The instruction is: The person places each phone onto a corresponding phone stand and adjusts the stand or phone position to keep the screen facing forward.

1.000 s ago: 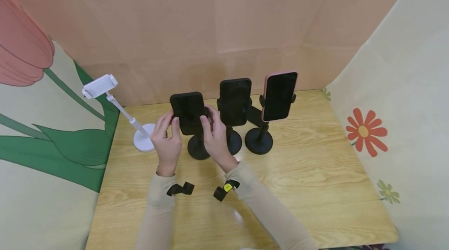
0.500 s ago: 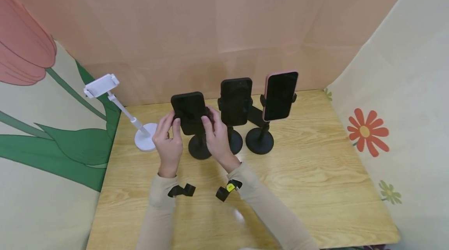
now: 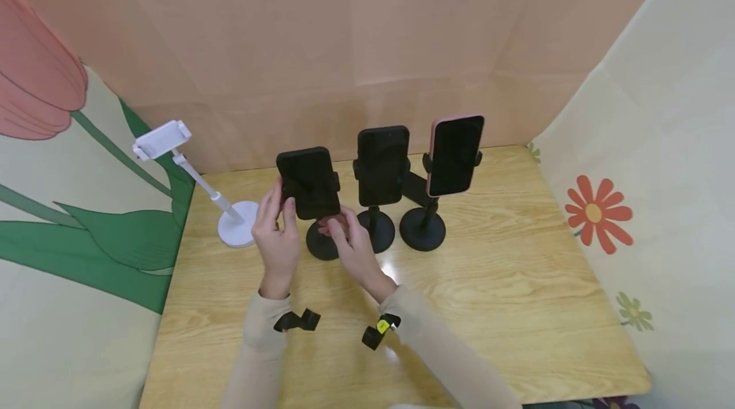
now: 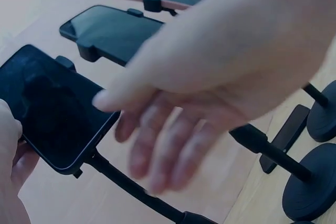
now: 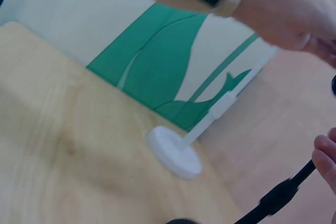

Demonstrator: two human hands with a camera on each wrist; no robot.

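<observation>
Fingers of the left hand point(image 3: 277, 240) pinch the left edge of the black phone point(image 3: 308, 182) clamped in the leftmost black stand point(image 3: 323, 241) on the wooden table point(image 3: 505, 307), while the right hand point(image 3: 351, 244) hangs loose-fingered and empty just below it.

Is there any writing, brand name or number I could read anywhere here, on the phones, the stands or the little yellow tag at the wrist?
None can be read.
Phone in the left hand: screen dark, no text.
Middle phone and pink-cased phone: dark, blank.
Yellow tag on the right wrist strap: too small to read.
White stand: no marking visible.
</observation>
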